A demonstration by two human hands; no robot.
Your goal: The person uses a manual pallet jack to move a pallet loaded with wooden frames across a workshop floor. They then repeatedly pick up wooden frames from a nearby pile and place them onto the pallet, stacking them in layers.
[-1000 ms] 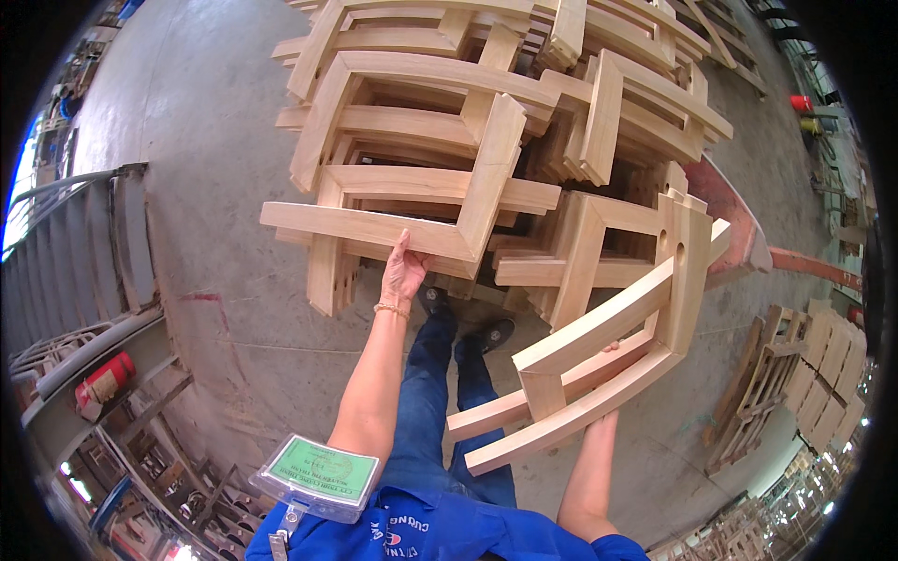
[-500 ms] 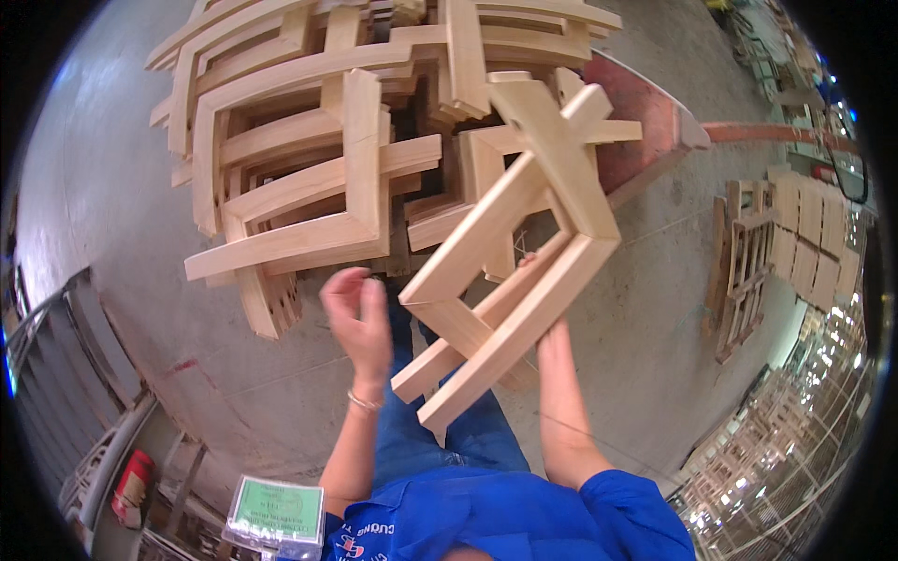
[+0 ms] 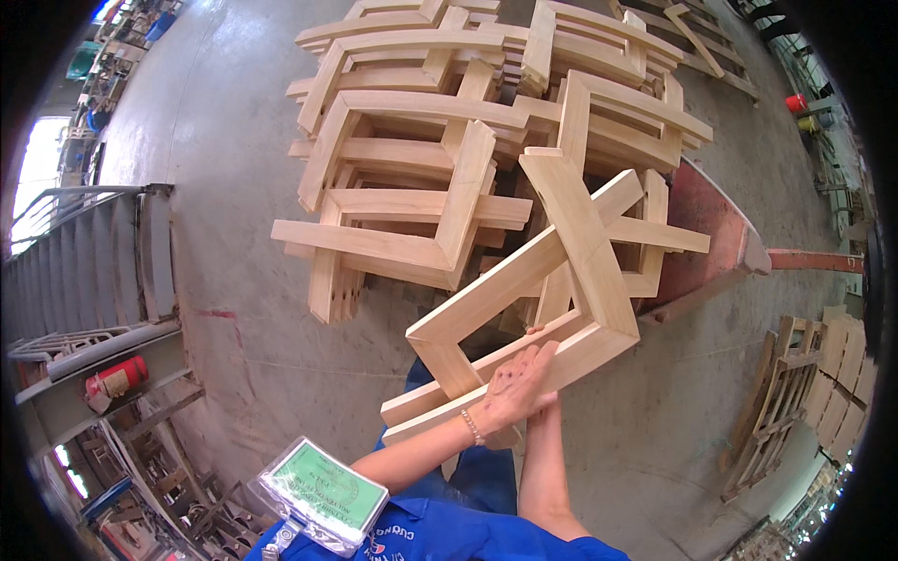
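Note:
I hold a pale wooden frame (image 3: 561,280) of joined rails tilted in front of me, above my legs. My left hand (image 3: 516,383) lies across its two lower rails, palm on the wood and fingers curled over the edge. My right hand (image 3: 541,418) comes up beneath the left one and is mostly hidden by it; it supports the same rails from below. Just beyond the held frame is a tall, loosely crossed stack of similar wooden frames (image 3: 412,150).
A red cart (image 3: 706,220) sits under the stack's right side. Metal stairs (image 3: 89,266) and a red fire extinguisher (image 3: 114,379) are at left. Wooden pallets (image 3: 804,393) lean at right. A green badge (image 3: 323,491) hangs at my chest. The floor is grey concrete.
My left hand left the stack and came onto the frame held by my right hand. The frame swung up and turned in front of me.

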